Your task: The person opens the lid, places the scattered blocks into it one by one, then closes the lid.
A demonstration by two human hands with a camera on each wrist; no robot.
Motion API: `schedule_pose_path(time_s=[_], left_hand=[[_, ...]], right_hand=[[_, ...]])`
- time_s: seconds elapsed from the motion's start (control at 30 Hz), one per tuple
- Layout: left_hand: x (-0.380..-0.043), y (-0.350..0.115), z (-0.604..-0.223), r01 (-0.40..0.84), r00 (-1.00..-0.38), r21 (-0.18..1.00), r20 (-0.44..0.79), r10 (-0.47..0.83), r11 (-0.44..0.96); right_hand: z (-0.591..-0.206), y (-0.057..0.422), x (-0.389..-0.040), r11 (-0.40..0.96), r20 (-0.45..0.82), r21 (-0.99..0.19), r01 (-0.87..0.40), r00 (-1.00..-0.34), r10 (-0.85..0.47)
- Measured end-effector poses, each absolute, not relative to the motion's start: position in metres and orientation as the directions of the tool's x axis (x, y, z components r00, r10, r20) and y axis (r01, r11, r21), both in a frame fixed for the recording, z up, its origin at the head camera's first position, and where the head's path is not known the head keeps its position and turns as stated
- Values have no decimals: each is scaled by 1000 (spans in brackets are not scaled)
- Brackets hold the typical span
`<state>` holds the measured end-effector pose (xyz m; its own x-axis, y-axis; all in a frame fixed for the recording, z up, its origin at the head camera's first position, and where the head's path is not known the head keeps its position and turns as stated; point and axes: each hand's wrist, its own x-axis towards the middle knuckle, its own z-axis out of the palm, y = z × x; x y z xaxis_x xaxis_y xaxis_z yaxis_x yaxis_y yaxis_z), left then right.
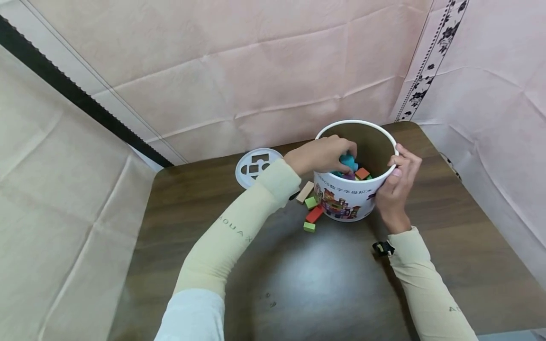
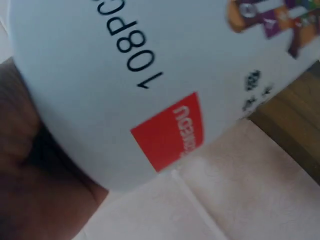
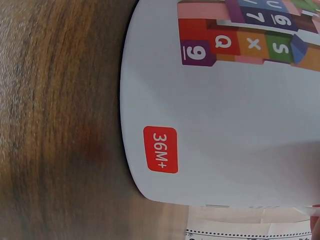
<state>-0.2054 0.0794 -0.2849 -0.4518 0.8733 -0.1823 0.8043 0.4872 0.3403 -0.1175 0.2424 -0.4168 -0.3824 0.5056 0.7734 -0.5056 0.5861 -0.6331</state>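
Observation:
A white bucket (image 1: pixel 347 196) printed with colourful block pictures stands at the back of the table, with loose toy blocks inside. My left hand (image 1: pixel 322 154) reaches over its near-left rim, thumb and fingers curled round a blue block (image 1: pixel 349 162). An orange-red block (image 1: pixel 362 174) lies beside it among others, partly hidden by the wall. My right hand (image 1: pixel 398 182) grips the bucket's right rim. In the left wrist view, the left hand (image 2: pixel 40 165) bends over the bucket's edge (image 2: pixel 90 125). The right wrist view shows the bucket's printed side (image 3: pixel 225 110) close up.
A white lid (image 1: pixel 247 176) with shaped cut-outs lies left of the bucket. By the bucket's base are a plain wooden block (image 1: pixel 304 192), a red block (image 1: pixel 314 214) and green blocks (image 1: pixel 309 227). Hanging cloth (image 1: pixel 273 71) borders the wooden table (image 1: pixel 204 213).

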Motion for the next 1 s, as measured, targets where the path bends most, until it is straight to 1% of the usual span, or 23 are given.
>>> schedule_pose_path(time_s=[0.1, 0.23, 0.3, 0.37, 0.47, 0.53, 0.63, 0.7, 0.77, 0.83, 0.9, 1.0], left_hand=[[-208, 86, -287, 792, -440, 314, -301, 846, 523], [-208, 93, -290, 776, -441, 233, -465, 768, 586], [-207, 95, -293, 774, -438, 196, -521, 733, 602], [-206, 98, -297, 772, -429, 185, -554, 713, 608], [-206, 102, -304, 791, -407, 197, -536, 740, 578], [-207, 106, -306, 803, -393, 224, -498, 773, 552], [-210, 110, -307, 825, -368, 283, -387, 845, 489], [-210, 108, -304, 840, -361, 319, -276, 891, 439], [-208, 101, -299, 853, -359, 353, -138, 923, 384], [-203, 88, -291, 866, -387, 341, -9, 922, 367], [-196, 70, -283, 866, -425, 333, 94, 901, 374], [-185, 39, -275, 845, -494, 331, 178, 851, 421]], right_hand=[[-417, 238, -118, 589, 776, -630, -506, -384, 500], [-412, 231, -116, 589, 780, -625, -512, -371, 504], [-410, 228, -114, 588, 780, -623, -515, -361, 511], [-409, 226, -113, 587, 780, -624, -517, -356, 515], [-409, 225, -112, 588, 782, -619, -520, -344, 519], [-410, 226, -113, 589, 783, -617, -521, -334, 525], [-411, 229, -114, 594, 784, -615, -518, -325, 528], [-410, 229, -114, 594, 784, -616, -517, -325, 529], [-408, 228, -113, 594, 784, -615, -518, -326, 528], [-405, 226, -112, 591, 786, -613, -525, -324, 527], [-400, 224, -111, 588, 787, -610, -531, -321, 526], [-395, 223, -110, 580, 787, -608, -543, -316, 529]])
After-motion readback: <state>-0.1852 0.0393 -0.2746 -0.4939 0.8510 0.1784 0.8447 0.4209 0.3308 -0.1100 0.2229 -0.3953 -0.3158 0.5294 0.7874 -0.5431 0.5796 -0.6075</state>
